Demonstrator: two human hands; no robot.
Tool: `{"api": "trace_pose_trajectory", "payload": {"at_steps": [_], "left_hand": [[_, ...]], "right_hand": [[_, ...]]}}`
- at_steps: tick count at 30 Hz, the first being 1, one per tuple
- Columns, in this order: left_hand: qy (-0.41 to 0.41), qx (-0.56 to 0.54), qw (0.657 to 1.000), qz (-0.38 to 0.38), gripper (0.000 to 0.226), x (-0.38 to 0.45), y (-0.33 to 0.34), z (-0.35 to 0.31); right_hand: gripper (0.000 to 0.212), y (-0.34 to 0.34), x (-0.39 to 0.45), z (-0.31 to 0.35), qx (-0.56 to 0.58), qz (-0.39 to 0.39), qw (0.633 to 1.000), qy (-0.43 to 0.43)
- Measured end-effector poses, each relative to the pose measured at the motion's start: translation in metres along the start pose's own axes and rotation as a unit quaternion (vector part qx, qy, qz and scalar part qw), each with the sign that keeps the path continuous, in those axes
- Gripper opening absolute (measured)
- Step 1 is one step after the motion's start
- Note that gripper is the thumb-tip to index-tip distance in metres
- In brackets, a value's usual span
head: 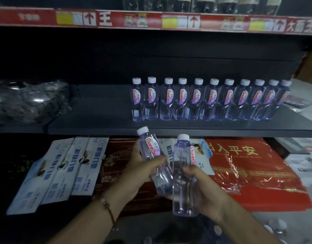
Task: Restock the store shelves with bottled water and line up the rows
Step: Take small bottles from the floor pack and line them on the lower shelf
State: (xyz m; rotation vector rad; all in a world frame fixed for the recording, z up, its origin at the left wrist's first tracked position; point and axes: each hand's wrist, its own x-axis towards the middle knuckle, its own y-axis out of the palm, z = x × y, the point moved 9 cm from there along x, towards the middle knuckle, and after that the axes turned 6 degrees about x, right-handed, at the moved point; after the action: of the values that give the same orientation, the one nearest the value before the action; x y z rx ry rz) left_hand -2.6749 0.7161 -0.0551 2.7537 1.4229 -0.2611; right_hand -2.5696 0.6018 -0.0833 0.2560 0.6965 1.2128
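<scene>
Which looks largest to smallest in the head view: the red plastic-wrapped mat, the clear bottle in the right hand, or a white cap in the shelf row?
1. Red plastic-wrapped mat with gold characters.
2. Clear water bottle held upright in the right hand; nearness to the camera enlarges it.
3. White screw cap on the leftmost shelf bottle.

Dim, grainy wide-angle view, edges bowed and blurred, shelf recess black.
</scene>
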Motion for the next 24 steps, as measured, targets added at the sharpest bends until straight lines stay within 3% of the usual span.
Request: {"api": "trace_pose_trajectory", "payload": {"at_steps": [4, 7, 13, 19, 24], "left_hand": [[0.078, 0.059, 0.993, -0.072, 0.061, 0.002, -0.044, -0.020], [0.119, 0.112, 0.980, -0.110, 0.080, 0.001, -0.080, -0.035], [0.123, 0.138, 0.965, -0.185, 0.099, 0.011, -0.144, -0.038], [0.117, 0.150, 0.962, -0.198, 0.102, 0.021, -0.161, -0.038], [0.128, 0.159, 0.960, -0.192, 0.102, 0.030, -0.161, -0.040]], "right_hand": [[0.040, 0.014, 0.017, 0.009, -0.107, -0.041, 0.993, -0.023], [0.025, 0.036, 0.041, 0.036, -0.176, -0.081, 0.976, -0.101], [0.031, 0.087, 0.111, 0.100, -0.249, -0.131, 0.930, -0.235], [0.043, 0.124, 0.172, 0.132, -0.318, -0.189, 0.881, -0.295], [0.031, 0.131, 0.201, 0.135, -0.375, -0.238, 0.836, -0.322]]}}
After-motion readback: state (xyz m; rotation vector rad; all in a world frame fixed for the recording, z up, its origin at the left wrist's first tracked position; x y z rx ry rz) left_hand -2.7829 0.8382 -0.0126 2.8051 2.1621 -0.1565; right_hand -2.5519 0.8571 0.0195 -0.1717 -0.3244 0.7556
